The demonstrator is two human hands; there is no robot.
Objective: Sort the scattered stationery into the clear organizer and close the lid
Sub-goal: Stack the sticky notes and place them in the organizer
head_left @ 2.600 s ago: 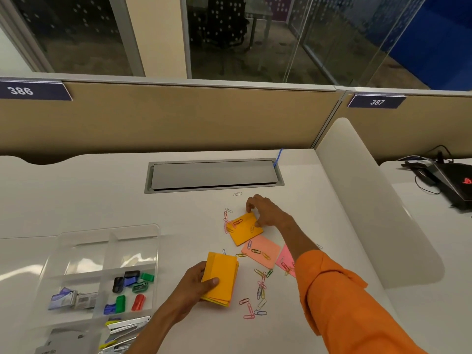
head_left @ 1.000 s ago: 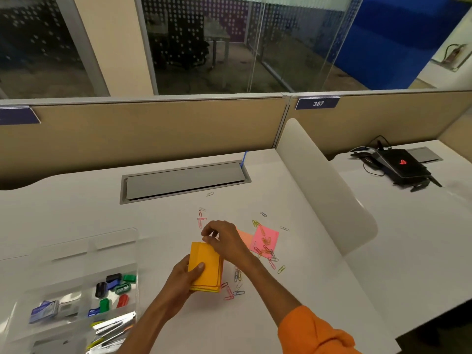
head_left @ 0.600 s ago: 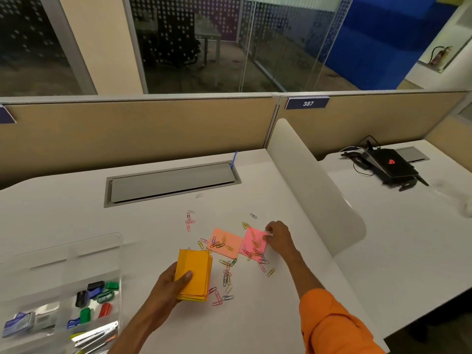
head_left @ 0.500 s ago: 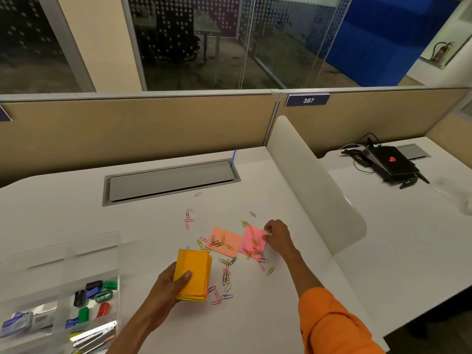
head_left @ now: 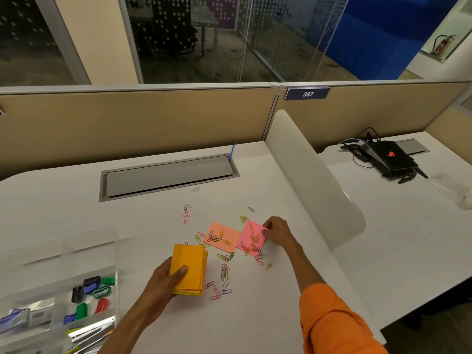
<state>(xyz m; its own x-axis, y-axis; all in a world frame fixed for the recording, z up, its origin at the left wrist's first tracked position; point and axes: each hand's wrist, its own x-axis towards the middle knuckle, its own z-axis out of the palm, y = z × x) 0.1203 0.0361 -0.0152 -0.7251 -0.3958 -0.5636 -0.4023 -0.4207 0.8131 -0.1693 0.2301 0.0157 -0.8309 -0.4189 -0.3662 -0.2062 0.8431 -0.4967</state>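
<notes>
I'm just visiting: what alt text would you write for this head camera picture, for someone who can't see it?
A person's left hand holds an orange stack of sticky notes on a white desk while the right hand pinches the corner of a pink note strewn with coloured paper clips. A clear organizer holding clips sits at left.

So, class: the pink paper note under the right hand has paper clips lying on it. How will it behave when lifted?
The pink paper note looks thin, so it probably bends. The loose paper clips would likely slide off. The right hand grips one corner only, so it may droop.
</notes>
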